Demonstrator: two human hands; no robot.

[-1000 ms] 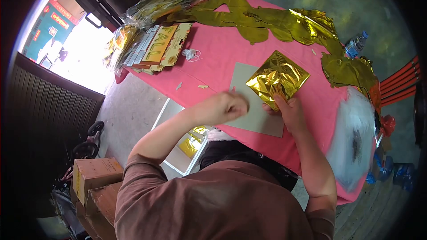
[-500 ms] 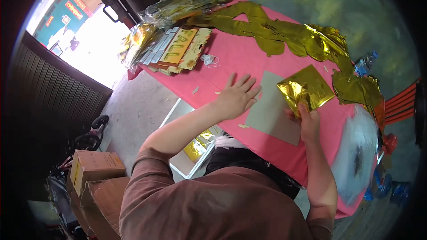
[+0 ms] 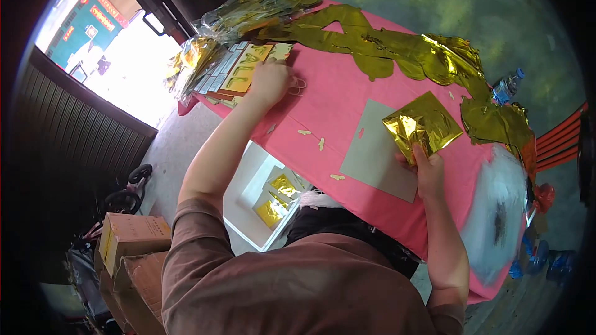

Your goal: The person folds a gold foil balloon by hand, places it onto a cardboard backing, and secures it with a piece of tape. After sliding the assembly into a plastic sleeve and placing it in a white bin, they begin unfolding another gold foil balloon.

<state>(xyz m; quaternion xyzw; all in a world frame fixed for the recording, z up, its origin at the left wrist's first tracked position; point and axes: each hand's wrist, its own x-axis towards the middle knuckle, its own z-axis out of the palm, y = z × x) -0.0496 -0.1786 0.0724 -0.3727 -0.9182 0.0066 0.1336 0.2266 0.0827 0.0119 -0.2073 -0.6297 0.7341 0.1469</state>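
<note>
My right hand [image 3: 428, 174] pinches the near corner of a folded square of shiny gold foil [image 3: 434, 118], thumb on top. Beneath it, a flat grey board [image 3: 372, 161] lies on the pink tablecloth [image 3: 329, 80]. My left hand [image 3: 271, 82] has its fingers curled at the right edge of a stack of printed cards [image 3: 239, 77] lettered FALL; its fingertips and anything in them are hidden. White string [image 3: 300, 85] shows just right of that hand. Small pale cut-out pieces [image 3: 321, 144] are scattered between the cards and the board.
Gold foil balloons [image 3: 366, 40] stretch along the far edge. Clear-wrapped packets [image 3: 248, 12] lie at the back left. A white box [image 3: 236, 211] with gold foil pieces stands below the table edge. Clear plastic [image 3: 496, 211] covers the right end; a water bottle [image 3: 509, 87] stands beyond.
My left hand has moved from lying flat beside the grey board, up and left to the printed cards and string, its fingers now curled. My right hand still holds the gold foil, almost unmoved.
</note>
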